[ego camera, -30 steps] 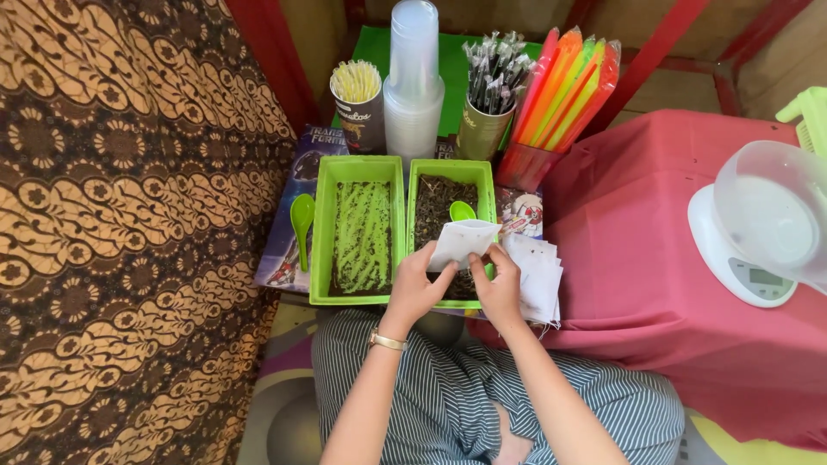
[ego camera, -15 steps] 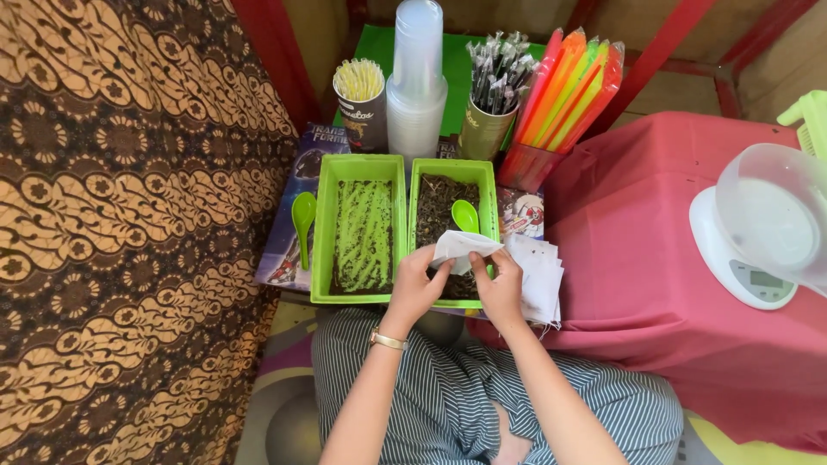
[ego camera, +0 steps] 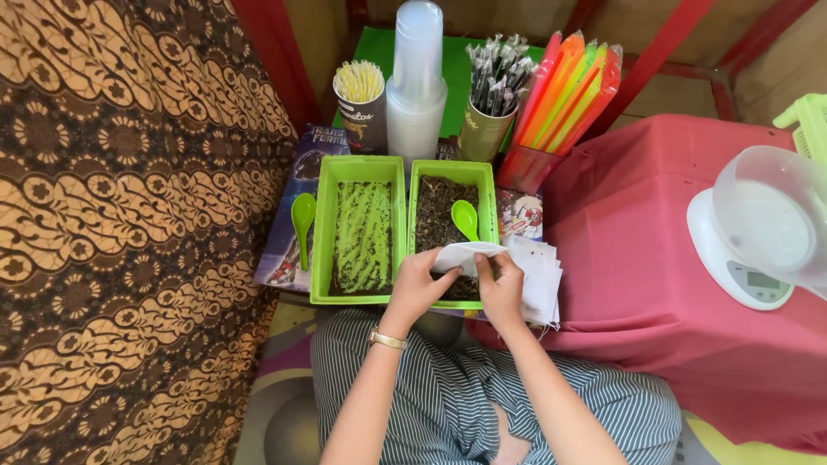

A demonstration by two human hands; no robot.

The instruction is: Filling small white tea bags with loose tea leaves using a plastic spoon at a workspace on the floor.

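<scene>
Since the earlier frames the white paper pouch (ego camera: pixel 465 255) has dropped slightly toward the near rim of the right green tray (ego camera: pixel 451 172), and the green spoon (ego camera: pixel 465 219) inside that tray now lies fully exposed above it; both hands have remained on the pouch. Left hand (ego camera: pixel 417 287): fingers (ego camera: pixel 435 261) closed on the left edge of the pouch; right hand (ego camera: pixel 501 289): fingers (ego camera: pixel 485 269) pinched on its lower right edge; pouch mouth held open over the dark loose material in the right tray. Just right of the right hand: a stack of white pouches (ego camera: pixel 538 274) on the counter (ego camera: pixel 637 258), which carries a red cloth. Left green tray (ego camera: pixel 359 224) touches the right tray; it holds a thin layer of green strands; a second green spoon (ego camera: pixel 303 220) lies outside its left wall. Behind the trays: stacked clear cups (ego camera: pixel 417 82), a tin of straws (ego camera: pixel 359 103), a cup of wrapped sticks (ego camera: pixel 491 103), coloured sleeves (ego camera: pixel 564 90). Far right: white scale with clear bowl (ego camera: pixel 762 228).
</scene>
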